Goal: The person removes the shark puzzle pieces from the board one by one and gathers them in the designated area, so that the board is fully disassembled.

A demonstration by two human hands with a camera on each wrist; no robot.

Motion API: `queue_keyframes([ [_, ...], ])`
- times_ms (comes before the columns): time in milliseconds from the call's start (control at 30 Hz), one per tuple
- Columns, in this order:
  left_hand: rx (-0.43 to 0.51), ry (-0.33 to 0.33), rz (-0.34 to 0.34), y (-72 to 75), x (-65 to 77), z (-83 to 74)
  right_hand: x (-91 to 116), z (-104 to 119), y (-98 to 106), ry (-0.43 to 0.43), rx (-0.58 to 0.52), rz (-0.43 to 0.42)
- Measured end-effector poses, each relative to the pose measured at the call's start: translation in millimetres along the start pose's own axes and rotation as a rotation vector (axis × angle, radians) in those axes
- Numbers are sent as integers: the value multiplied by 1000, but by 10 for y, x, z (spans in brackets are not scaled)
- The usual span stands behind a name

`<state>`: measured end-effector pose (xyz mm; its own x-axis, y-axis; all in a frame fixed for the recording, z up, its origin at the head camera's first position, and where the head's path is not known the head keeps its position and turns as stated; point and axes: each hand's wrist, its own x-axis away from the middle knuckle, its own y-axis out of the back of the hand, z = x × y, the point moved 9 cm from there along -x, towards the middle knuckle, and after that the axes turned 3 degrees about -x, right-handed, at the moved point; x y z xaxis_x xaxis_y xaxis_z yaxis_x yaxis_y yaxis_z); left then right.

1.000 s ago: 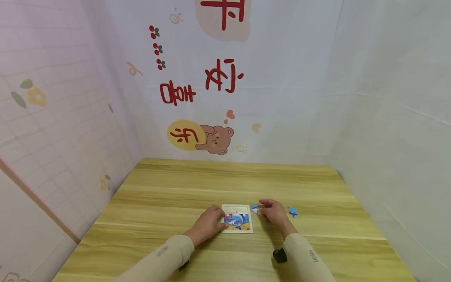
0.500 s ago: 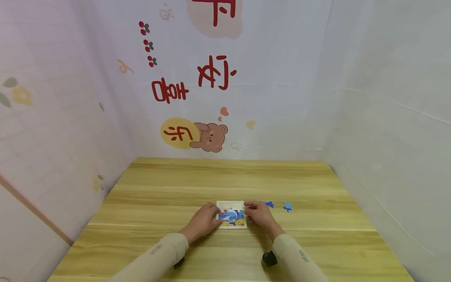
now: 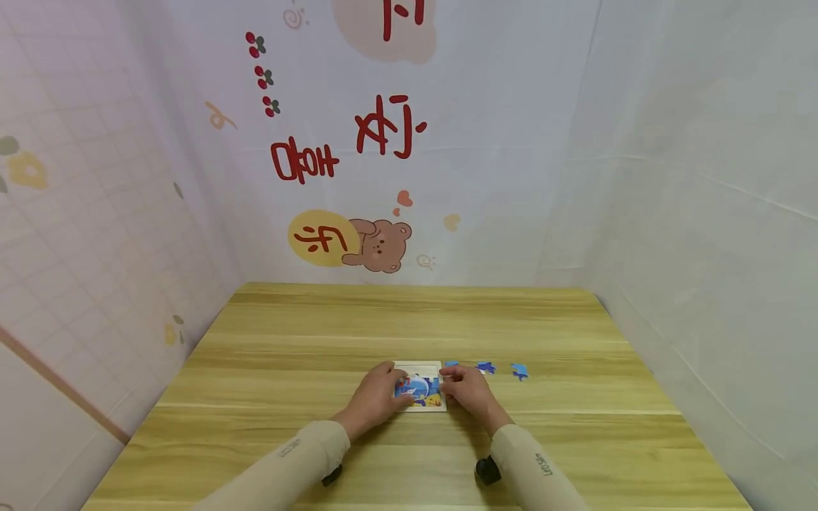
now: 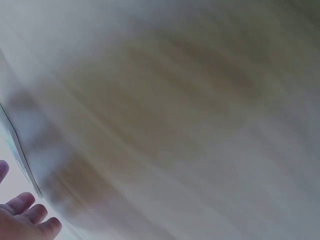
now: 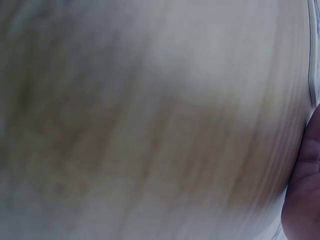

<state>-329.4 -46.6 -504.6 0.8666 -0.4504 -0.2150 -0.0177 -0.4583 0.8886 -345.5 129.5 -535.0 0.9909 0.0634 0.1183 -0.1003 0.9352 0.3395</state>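
A small jigsaw puzzle [image 3: 418, 387] with a blue sea picture lies in a pale frame tray [image 3: 418, 363] on the table; the top part shows bare backing. My left hand [image 3: 373, 396] grips the tray's left side, thumb and fingers reaching over its edge. At the tray's right side, my right hand [image 3: 469, 390] pinches the edge; whether a piece sits between its fingers is too small to tell. Beyond the right hand lie loose blue puzzle pieces: one piece [image 3: 451, 365] partly hidden by fingers, a middle piece [image 3: 486, 367] and a right piece [image 3: 520, 371].
The wood-grain table [image 3: 307, 333] runs back to a white printed curtain [image 3: 511, 177], with more curtain on both sides. Both wrist views mostly show blurred tabletop [image 4: 165, 125], with parts of each hand at the edge.
My right hand has moved left from the loose pieces to the tray's right edge. My left hand has stayed on the tray. The head view has shifted slightly.
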Motion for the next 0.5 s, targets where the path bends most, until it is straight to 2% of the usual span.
queue_keyframes([
  [233,13,-1,-6,-48,3,-111,3,-22,-12,-28,19,24],
  [500,-26,19,21,-116,-11,-77,-20,2,-51,-19,55,66],
])
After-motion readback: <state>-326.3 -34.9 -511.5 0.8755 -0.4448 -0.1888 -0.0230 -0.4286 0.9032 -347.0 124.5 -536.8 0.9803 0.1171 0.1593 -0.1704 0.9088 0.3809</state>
